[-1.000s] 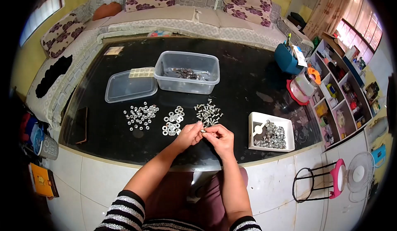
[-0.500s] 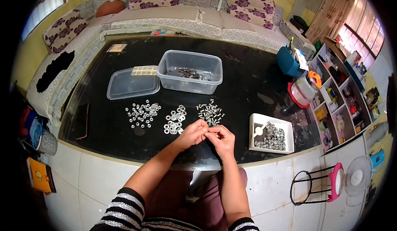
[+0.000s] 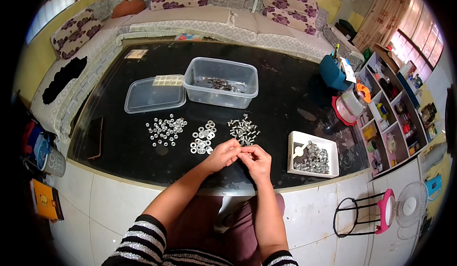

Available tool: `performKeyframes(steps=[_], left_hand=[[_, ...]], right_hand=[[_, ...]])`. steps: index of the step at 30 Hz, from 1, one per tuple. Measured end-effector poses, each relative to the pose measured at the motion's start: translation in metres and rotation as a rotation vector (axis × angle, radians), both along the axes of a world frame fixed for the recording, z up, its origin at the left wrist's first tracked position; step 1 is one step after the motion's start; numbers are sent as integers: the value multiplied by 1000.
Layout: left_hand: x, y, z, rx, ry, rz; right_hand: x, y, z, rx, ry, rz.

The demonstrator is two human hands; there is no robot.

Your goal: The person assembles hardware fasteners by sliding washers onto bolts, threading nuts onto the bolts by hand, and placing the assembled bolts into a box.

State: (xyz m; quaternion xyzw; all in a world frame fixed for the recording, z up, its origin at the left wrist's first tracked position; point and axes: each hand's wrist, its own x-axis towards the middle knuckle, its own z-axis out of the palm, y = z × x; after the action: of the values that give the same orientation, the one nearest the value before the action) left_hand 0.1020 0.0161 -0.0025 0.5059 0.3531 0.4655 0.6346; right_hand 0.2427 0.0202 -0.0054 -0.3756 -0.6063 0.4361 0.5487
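My left hand point(image 3: 223, 156) and my right hand point(image 3: 256, 162) meet at the fingertips, both closed on something small that the fingers hide. Just beyond them lies a pile of bolts point(image 3: 244, 130). Left of the bolts are flat washers point(image 3: 203, 137), and farther left are small nuts point(image 3: 166, 129). A white box point(image 3: 291, 163) to the right of my hands holds many metal pieces point(image 3: 316, 158).
Behind the piles stands a clear plastic tub point(image 3: 221, 98) with dark metal pieces inside, its lid point(image 3: 154, 96) to the left. A phone point(image 3: 95, 138) lies at the table's left. A jug point(image 3: 351, 105) and teal holder point(image 3: 333, 71) stand at the right.
The small metal piece seen between my fingers a second ago is now hidden by them. The view has shifted slightly; the piles look the same.
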Motion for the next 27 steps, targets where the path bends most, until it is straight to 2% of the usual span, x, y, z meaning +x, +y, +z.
performKeyframes(steps=[3, 5, 6, 8, 11, 19, 22, 27], left_hand=[[-3, 2, -7, 62, 96, -28], [-3, 3, -8, -132, 44, 47], [-3, 2, -5, -133, 44, 45], [-2, -1, 4, -56, -54, 39], [1, -2, 6, 10, -1, 11], [1, 2, -11, -70, -25, 30], [1, -4, 8, -24, 29, -11], [-1, -1, -2, 35, 58, -24]], right_hand=[[-1, -1, 2, 39, -54, 12], [-1, -2, 4, -8, -18, 18], [-1, -2, 4, -9, -18, 17], [2, -1, 2, -2, -17, -16], [2, -1, 2, -14, -8, -19], [-1, -3, 6, 3, -26, -11], [2, -1, 3, -12, -17, -24], [-1, -1, 3, -7, 4, -9]])
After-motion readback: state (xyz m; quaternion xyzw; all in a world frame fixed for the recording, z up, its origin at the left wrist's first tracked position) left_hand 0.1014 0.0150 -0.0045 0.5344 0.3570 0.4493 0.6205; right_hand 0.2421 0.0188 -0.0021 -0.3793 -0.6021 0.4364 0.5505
